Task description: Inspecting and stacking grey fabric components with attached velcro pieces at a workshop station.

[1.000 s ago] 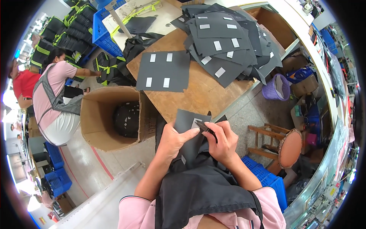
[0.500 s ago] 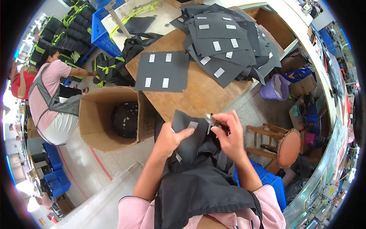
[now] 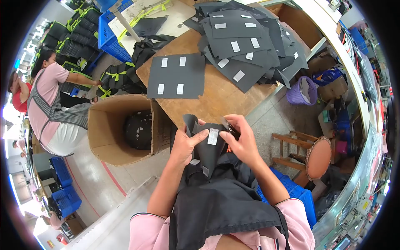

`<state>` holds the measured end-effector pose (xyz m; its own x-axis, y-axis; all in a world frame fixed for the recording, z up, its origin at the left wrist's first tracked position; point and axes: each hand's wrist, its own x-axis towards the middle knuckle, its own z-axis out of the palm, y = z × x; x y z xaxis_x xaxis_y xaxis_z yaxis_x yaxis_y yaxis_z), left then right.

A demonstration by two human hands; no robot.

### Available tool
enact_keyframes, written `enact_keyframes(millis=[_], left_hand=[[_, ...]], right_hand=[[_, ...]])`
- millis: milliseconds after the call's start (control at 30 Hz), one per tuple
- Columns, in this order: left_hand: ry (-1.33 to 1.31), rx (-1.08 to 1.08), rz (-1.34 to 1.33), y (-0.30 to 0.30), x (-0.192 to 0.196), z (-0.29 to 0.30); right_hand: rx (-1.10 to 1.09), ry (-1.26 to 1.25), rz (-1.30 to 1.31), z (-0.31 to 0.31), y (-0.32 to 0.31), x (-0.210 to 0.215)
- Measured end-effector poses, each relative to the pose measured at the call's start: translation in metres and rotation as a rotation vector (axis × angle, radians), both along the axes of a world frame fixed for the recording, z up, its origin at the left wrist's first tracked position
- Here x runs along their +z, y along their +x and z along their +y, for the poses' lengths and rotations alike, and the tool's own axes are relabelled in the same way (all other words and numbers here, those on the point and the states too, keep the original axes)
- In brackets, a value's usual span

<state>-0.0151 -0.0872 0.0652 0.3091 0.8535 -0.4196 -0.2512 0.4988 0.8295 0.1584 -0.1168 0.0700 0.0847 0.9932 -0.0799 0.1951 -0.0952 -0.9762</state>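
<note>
My left hand [image 3: 187, 143] grips a dark grey fabric panel [image 3: 208, 146] that carries white rectangular patches. It is held bent over my lap, just in front of the wooden table [image 3: 216, 100]. My right hand [image 3: 241, 139] pinches the panel's upper right edge with fingers closed on it. A flat grey panel [image 3: 177, 76] with several white patches lies alone on the table's near left part. Behind it a heap of similar grey panels [image 3: 246, 46] covers the far right of the table. A black apron covers my lap below the hands.
An open cardboard box [image 3: 118, 129] with dark pieces inside stands left of my knees. A person in a pink shirt [image 3: 50, 108] sits at far left. Blue crates [image 3: 112, 33], a purple basket [image 3: 302, 89] and a wooden stool [image 3: 308, 154] surround the table.
The panel has been folded and turned in my hands, so a white patch now faces up. My right hand has shifted from the middle to the upper right edge.
</note>
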Motion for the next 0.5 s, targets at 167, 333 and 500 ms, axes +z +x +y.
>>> enact_keyframes(millis=[167, 333, 500], left_hand=[[-0.008, 0.101, 0.011, 0.004, 0.007, -0.002], [0.076, 0.084, 0.1, 0.008, 0.008, -0.004], [0.152, 0.07, 0.196, 0.008, 0.005, -0.006]], right_hand=[[-0.005, 0.412, -0.564, -0.026, 0.008, 0.003], [0.003, 0.412, -0.589, -0.02, 0.005, 0.008], [0.085, 0.463, -0.723, -0.018, 0.007, 0.016]])
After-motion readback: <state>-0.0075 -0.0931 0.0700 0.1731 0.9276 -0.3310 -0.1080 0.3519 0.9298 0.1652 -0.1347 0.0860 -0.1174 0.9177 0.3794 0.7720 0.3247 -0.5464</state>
